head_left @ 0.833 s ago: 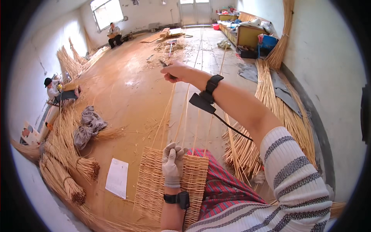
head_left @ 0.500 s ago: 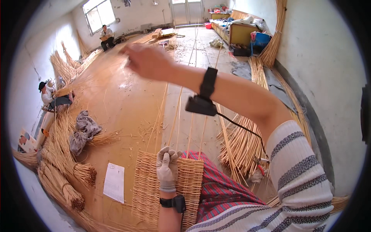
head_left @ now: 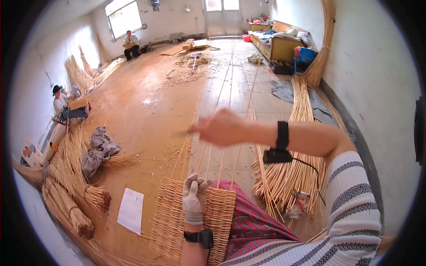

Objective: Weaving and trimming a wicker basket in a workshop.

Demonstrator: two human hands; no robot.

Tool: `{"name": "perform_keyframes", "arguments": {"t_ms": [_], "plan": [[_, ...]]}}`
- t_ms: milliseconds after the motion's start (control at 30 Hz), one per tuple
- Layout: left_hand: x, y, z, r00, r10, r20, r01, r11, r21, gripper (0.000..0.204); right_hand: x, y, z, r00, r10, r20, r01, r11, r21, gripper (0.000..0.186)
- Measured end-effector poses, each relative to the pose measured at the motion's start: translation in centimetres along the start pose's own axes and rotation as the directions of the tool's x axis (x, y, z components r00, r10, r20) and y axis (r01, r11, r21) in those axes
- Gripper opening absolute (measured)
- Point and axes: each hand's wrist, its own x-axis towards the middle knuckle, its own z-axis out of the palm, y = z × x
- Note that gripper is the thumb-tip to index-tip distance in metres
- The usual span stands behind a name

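Note:
A woven wicker panel rests slanted in front of me and on my lap. Long thin stakes stick out from its far edge. My left hand, in a pale work glove, is closed at that edge, its fingers curled around the weave. Above the stakes hangs my bare right hand, somewhat blurred. Its fingers are drawn together at the tips, and a faint smear shows beyond them; what they hold cannot be made out. Red checked cloth covers my lap beside the panel.
Loose wicker rods and pliers lie to the right. On the left are tied bundles, a grey cloth and a paper sheet. Two people sit farther off.
My right hand has swung from the upper left down and right, nearer the panel. My left hand keeps its place on the weave. The whole view has shifted slightly.

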Motion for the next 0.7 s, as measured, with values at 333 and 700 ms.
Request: {"name": "perform_keyframes", "arguments": {"t_ms": [333, 700], "plan": [[0.8, -0.6, -0.2, 0.999, -0.027, -0.048, 0.027, 1.000, 0.003, 0.020, -1.6, 15.5, -3.5, 0.600, 0.772, -0.212, -0.588, 0.605, 0.537, 0.043], [0.9, -1.4, -0.8, 1.000, -0.016, 0.016, 0.017, 0.999, -0.028, 0.023, -19.0, -11.5, 7.6, 0.710, 0.529, 0.465, -0.519, -0.054, 0.853, 0.031]]}}
